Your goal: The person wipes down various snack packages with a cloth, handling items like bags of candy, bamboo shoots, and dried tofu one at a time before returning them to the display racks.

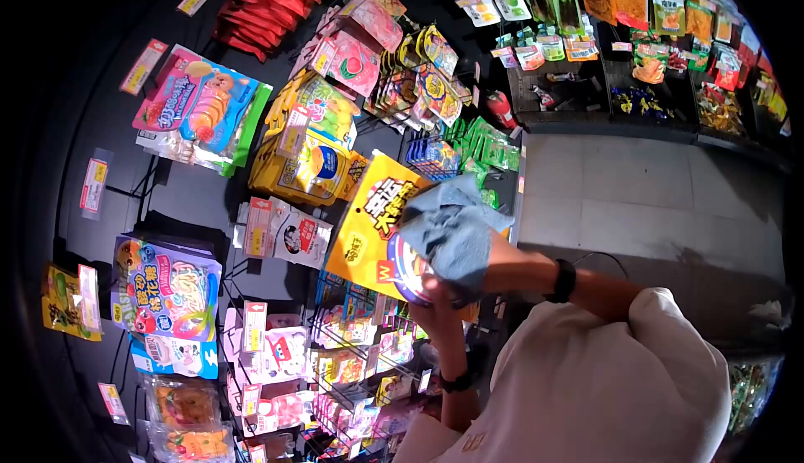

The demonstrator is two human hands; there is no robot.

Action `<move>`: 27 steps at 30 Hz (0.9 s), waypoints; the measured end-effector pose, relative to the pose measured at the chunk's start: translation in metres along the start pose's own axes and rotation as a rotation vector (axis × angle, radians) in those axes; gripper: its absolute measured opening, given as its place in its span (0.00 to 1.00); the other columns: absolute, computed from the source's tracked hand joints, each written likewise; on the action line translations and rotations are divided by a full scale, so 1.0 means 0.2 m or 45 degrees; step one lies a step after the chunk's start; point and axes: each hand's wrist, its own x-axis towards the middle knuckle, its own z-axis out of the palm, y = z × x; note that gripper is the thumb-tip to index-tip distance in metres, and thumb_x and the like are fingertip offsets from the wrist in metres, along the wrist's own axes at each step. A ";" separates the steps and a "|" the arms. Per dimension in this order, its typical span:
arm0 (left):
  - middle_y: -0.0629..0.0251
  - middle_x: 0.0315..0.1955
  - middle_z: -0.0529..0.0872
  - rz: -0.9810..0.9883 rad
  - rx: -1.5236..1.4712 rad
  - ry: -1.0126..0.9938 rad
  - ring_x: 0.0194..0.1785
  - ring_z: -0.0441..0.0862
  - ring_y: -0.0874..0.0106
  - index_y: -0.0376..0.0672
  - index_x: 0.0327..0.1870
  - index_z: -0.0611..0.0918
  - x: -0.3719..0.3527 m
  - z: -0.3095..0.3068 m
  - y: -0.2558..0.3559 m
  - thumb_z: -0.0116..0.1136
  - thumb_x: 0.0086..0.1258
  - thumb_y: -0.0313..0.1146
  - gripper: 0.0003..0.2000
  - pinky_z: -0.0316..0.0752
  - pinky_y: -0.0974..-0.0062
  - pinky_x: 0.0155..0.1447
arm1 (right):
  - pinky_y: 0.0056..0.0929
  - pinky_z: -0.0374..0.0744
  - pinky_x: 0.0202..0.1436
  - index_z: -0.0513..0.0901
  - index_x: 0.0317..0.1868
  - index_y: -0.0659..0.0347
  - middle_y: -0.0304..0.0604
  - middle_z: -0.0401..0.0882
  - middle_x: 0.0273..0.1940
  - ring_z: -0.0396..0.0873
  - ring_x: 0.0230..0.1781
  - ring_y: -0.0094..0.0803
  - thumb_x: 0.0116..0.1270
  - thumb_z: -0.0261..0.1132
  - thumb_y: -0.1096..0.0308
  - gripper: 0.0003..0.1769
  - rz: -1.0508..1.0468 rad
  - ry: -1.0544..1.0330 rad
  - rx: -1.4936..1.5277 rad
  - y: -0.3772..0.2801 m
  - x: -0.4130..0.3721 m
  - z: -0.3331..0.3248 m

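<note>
My left hand [437, 312] grips the lower edge of a large yellow snack bag [356, 245] with Chinese lettering, holding it tilted in front of the hanging racks. A grey-blue cloth [448, 232] covers most of my right hand [500, 266], its fingers hidden beneath the folds. The cloth lies against the bag's right part, covering some of the print. Behind the bag's upper left hang more yellow packets [297, 170]; beside it is a white packet [300, 235].
Hooks with price tags carry many packets on the dark wall, including a purple candy bag [167, 287], pink-and-blue packs [201, 103] and red packs [272, 6]. Black display bins [557, 98] stand at the upper right beside the grey tiled floor [611, 178].
</note>
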 end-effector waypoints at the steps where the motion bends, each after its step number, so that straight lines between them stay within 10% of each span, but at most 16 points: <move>1: 0.62 0.44 0.81 -0.002 0.000 0.000 0.44 0.79 0.73 0.32 0.55 0.73 0.01 0.01 0.00 0.54 0.74 0.44 0.22 0.75 0.74 0.50 | 0.38 0.75 0.55 0.81 0.40 0.59 0.47 0.81 0.44 0.79 0.45 0.44 0.52 0.66 0.58 0.17 -0.252 0.083 -0.309 -0.05 0.02 -0.03; 5: 0.56 0.53 0.77 -0.111 -0.658 0.226 0.50 0.79 0.67 0.33 0.61 0.69 0.09 0.00 0.12 0.51 0.75 0.49 0.27 0.77 0.68 0.52 | 0.48 0.71 0.62 0.83 0.50 0.52 0.40 0.80 0.53 0.76 0.57 0.42 0.56 0.63 0.59 0.20 -0.364 0.160 -0.089 0.11 -0.13 0.24; 15: 0.56 0.57 0.76 -0.066 -0.449 0.191 0.56 0.77 0.68 0.33 0.64 0.68 0.01 0.16 0.01 0.50 0.77 0.46 0.25 0.74 0.72 0.57 | 0.40 0.74 0.55 0.83 0.45 0.56 0.39 0.79 0.52 0.80 0.48 0.37 0.57 0.61 0.66 0.15 0.045 -0.015 -0.025 0.15 -0.14 0.11; 22: 0.56 0.54 0.79 -0.204 -0.509 0.246 0.51 0.80 0.67 0.34 0.65 0.68 0.17 0.13 -0.27 0.53 0.75 0.44 0.26 0.79 0.70 0.52 | 0.41 0.73 0.58 0.81 0.48 0.54 0.42 0.79 0.51 0.76 0.55 0.43 0.56 0.63 0.62 0.18 -0.282 0.065 -0.306 0.25 -0.32 0.08; 25: 0.56 0.54 0.79 -0.212 -0.329 0.096 0.51 0.79 0.70 0.31 0.66 0.67 0.19 0.23 -0.24 0.55 0.74 0.40 0.26 0.77 0.72 0.51 | 0.40 0.75 0.54 0.81 0.47 0.55 0.44 0.79 0.50 0.77 0.53 0.44 0.55 0.64 0.61 0.18 -0.031 0.014 -0.212 0.51 -0.45 0.13; 27: 0.59 0.52 0.80 -0.113 -0.244 -0.035 0.51 0.77 0.72 0.32 0.62 0.71 0.21 0.30 -0.33 0.54 0.74 0.35 0.21 0.73 0.74 0.54 | 0.39 0.76 0.51 0.80 0.48 0.56 0.45 0.79 0.49 0.77 0.49 0.46 0.58 0.64 0.65 0.17 0.623 -0.004 -0.266 0.65 -0.49 0.18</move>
